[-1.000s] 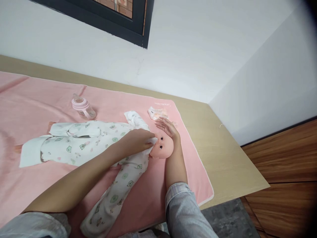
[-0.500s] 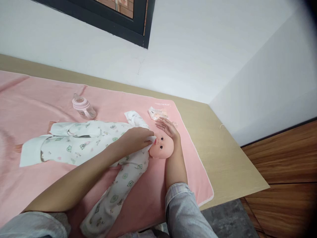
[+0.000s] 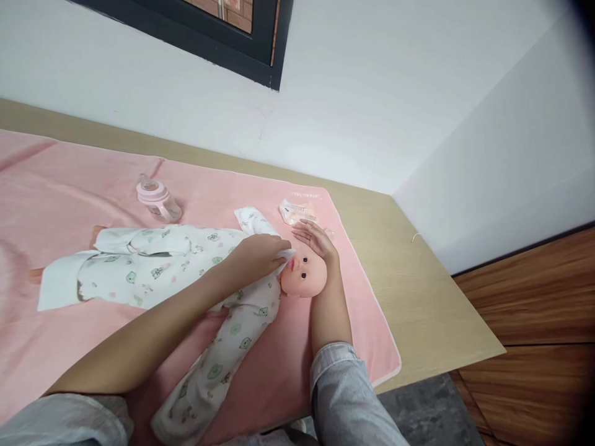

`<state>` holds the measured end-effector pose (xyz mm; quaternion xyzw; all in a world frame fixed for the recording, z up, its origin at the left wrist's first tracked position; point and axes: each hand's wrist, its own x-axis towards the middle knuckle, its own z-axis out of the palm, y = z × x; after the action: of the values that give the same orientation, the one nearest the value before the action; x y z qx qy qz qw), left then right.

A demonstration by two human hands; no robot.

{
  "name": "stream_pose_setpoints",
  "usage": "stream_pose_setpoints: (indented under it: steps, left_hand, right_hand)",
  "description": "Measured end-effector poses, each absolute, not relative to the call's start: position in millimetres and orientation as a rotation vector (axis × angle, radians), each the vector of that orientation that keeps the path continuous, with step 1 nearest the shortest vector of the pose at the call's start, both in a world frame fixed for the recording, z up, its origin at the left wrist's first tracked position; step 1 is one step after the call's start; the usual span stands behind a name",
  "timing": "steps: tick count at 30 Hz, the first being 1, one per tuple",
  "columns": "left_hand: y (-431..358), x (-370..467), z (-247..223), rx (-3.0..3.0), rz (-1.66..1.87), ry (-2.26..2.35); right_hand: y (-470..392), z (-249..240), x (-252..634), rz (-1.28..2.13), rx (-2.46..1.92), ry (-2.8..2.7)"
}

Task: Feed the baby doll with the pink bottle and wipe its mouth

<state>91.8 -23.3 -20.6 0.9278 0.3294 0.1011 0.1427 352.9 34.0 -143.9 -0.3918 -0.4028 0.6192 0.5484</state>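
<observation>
A baby doll (image 3: 304,286) lies on its back in a white printed sleepsuit (image 3: 158,272), its head to the right. My left hand (image 3: 261,253) reaches across its chest and pinches a white wipe (image 3: 286,253) beside its mouth and chin. The fingertips and part of the wipe are bunched together. Curved around the top of the head is my right hand (image 3: 312,238), fingers stretched out and holding nothing, its wrist against the doll's crown. The doll's neck is partly hidden behind my left hand.
A pink baby bottle (image 3: 158,202) lies on the pink mat (image 3: 204,189) behind the doll. A small crumpled plastic packet (image 3: 297,212) is just beyond my right fingers. The wooden table (image 3: 400,266) ends at the right, near wood-grain panels (image 3: 543,303). A wall and window frame stand behind.
My left hand has shifted slightly up and away from me with the wipe, which now lies flatter beside the doll's mouth. My right hand stays around the head.
</observation>
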Motion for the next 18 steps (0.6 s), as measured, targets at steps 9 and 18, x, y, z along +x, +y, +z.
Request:
stream_pose_setpoints:
  steps: [9,18]
  left_hand:
    - [-21.0,96.4,-21.3,2.611,0.388,0.914]
    - [-22.8,98.4,-17.7,2.573,0.41,0.955]
  right_hand:
    - [37.4,-147.1,353.8,1.456,-0.928,-0.968]
    - [35.7,-144.7,352.3,1.46,-0.941,-0.961]
